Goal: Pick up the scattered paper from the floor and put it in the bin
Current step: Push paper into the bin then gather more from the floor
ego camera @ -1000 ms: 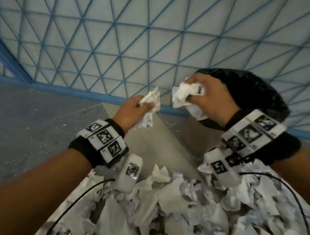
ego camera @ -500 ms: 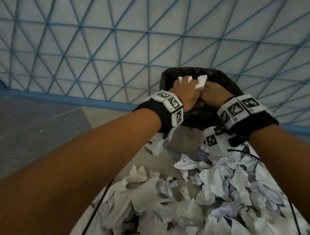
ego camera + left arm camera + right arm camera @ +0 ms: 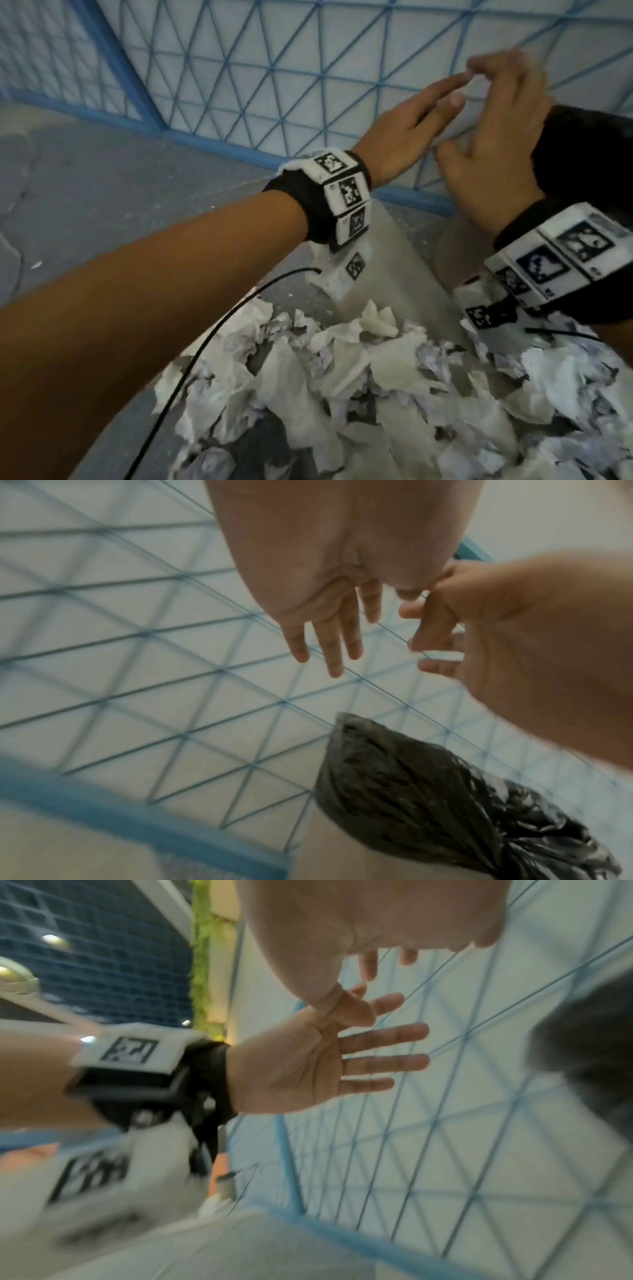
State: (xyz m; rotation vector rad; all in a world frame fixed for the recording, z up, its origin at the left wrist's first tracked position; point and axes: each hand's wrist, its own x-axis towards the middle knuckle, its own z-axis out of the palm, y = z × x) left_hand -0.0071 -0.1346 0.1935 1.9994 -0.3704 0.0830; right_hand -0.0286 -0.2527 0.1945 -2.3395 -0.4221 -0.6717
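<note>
White crumpled paper [image 3: 359,387] lies heaped on the floor [image 3: 102,212], near the black-bagged bin [image 3: 582,150]. Left hand [image 3: 404,137] and right hand [image 3: 493,137] are both spread flat and empty beside the bin. Next job: reach down and grab more paper.

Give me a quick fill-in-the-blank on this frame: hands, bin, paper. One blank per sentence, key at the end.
1. Both the left hand and the right hand are ____, fingers straight, holding nothing.
2. The bin is lined with a ____ plastic bag.
3. The crumpled paper lies in a heap on the ____.
4. The wall behind the hands carries a blue pattern of ____.

Missing words: open; black; floor; triangles
</note>
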